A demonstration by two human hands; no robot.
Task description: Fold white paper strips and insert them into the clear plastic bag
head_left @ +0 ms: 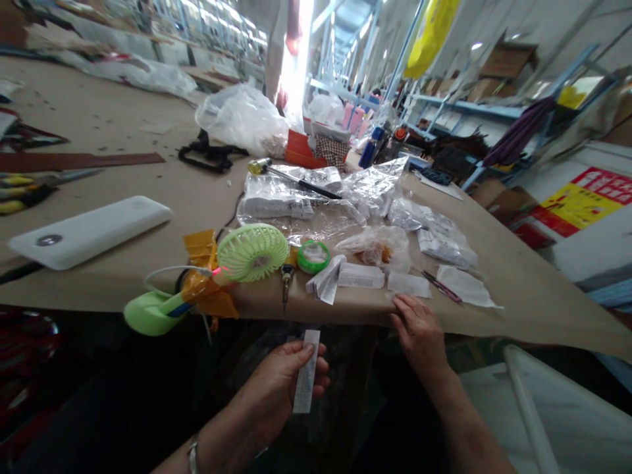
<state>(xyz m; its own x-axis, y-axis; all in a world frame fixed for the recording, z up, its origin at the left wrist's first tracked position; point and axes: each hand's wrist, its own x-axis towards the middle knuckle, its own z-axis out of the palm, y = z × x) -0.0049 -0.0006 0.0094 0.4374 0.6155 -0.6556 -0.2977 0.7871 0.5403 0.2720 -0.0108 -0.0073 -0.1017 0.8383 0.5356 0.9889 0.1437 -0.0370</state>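
Brown-covered desk (533, 306) crosses the middle of the frame, in a large workshop with bright overhead lights. At lower centre, just off the desk's near edge, is a white printed strip (305, 378), pinched between the thumb and fingers of the left hand (281, 378); that grip is closed on it. Right of centre, the right hand (419, 336) rests at the desk's edge with its fingers loosely bent, fingertips beside a white slip (409, 285); whether its grip has hold of anything, I cannot tell.

Left of this slip lie a stack of printed labels (361, 276) and a fanned bunch of labels (326, 280). To its right are a slim dark red tool (442, 286) and a white sheet (467, 286). Around the centre sit a round green container (313, 257) and a pale green fan (253, 252) with orange tape around its handle. Behind them, a hammer (306, 184) lies across clear plastic packets (279, 204). At left is a long white device (93, 230); at far right, a red and yellow sign (587, 197).
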